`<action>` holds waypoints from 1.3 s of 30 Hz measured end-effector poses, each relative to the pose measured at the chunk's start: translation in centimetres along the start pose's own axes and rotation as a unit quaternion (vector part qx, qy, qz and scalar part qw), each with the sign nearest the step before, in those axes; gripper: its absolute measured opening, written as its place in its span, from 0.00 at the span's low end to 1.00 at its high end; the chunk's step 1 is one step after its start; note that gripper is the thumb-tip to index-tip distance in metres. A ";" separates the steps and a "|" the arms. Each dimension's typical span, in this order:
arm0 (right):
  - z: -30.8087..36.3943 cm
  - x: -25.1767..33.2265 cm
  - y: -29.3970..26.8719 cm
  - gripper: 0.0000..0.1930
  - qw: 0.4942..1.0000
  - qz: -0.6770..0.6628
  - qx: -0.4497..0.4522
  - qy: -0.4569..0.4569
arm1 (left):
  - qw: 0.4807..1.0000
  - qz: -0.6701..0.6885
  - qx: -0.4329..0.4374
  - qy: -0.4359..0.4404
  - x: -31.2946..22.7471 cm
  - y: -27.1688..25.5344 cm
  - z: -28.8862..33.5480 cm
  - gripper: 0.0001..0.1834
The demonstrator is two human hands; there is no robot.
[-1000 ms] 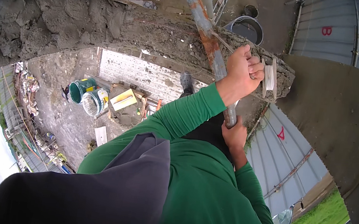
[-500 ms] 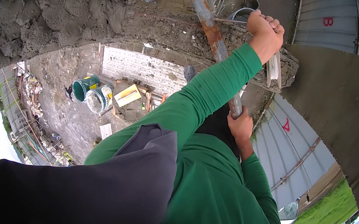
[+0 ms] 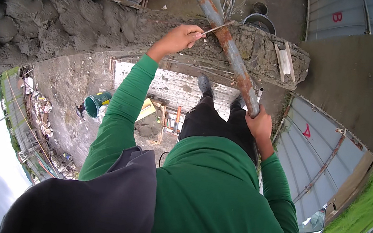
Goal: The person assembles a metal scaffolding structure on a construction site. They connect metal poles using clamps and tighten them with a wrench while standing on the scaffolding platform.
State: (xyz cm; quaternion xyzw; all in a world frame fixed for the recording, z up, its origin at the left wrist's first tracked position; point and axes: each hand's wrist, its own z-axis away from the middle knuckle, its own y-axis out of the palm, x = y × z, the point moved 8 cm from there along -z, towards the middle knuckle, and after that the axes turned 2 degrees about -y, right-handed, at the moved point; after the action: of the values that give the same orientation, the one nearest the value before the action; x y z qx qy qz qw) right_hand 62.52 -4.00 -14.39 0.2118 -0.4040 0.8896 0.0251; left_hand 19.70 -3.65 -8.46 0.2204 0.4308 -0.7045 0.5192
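Note:
A thin, stick-like piece, too narrow to identify, is pinched in my left hand over the top of the mud-covered wall. Its far end crosses in front of a rusty metal pipe that slants over the wall toward me. My right hand is closed on the near, lower end of that pipe. A spool of white string lies on the right end of the wall top, apart from both hands.
The wall's left part carries lumpy wet mortar. Below stand a green bucket and a perforated white plank near my feet. Metal sheet panels rise at the right. Beyond the wall sits a round black tub.
My left hand has moved left from above the string spool to the left side of the pipe, and the thin piece now shows in it. My right hand keeps its hold on the pipe.

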 end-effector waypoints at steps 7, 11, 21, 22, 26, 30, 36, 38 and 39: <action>0.2 -0.5 0.0 0.30 0.999 -0.029 -0.023 -0.013 | 0.928 -0.363 0.043 0.074 -8.6 -7.0 -6.6 0.23; 0.3 -0.3 -0.4 0.29 0.999 -0.026 -0.026 -0.006 | 0.834 -0.526 -0.025 0.163 -11.6 -6.9 -7.8 0.26; 0.6 -0.5 -0.5 0.29 0.999 -0.025 -0.036 -0.003 | 0.816 -0.525 -0.079 0.228 -6.0 -5.9 -8.9 0.29; 0.6 -0.5 -0.5 0.29 0.999 -0.025 -0.036 0.001 | 0.833 -0.515 -0.097 0.178 -5.8 -5.1 -7.5 0.29; 0.7 -0.5 -0.4 0.29 0.999 -0.014 -0.029 0.022 | 0.923 -0.339 -0.180 0.035 -0.2 -1.1 -2.2 0.31; 0.8 -0.1 -0.9 0.29 0.999 -0.030 -0.042 0.018 | 0.909 0.380 -0.061 -0.159 6.6 8.8 -1.7 0.30; 0.5 -0.1 -0.5 0.30 0.999 0.002 -0.035 0.016 | 0.877 0.447 -0.028 -0.173 5.9 10.4 -1.2 0.30; 0.3 -0.7 -0.3 0.31 0.999 0.007 -0.036 0.006 | 0.873 0.453 0.001 -0.179 5.3 10.4 -0.9 0.30; 0.3 -0.7 0.0 0.32 0.999 0.002 -0.041 0.006 | 0.882 0.431 0.023 -0.190 5.3 9.9 -0.5 0.29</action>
State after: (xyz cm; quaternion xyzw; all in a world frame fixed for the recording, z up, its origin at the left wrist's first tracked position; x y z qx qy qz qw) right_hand 63.27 -4.16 -14.52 0.2041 -0.4408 0.8734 0.0341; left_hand 26.78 -6.94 -16.48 0.2584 0.1704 -0.4487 0.8384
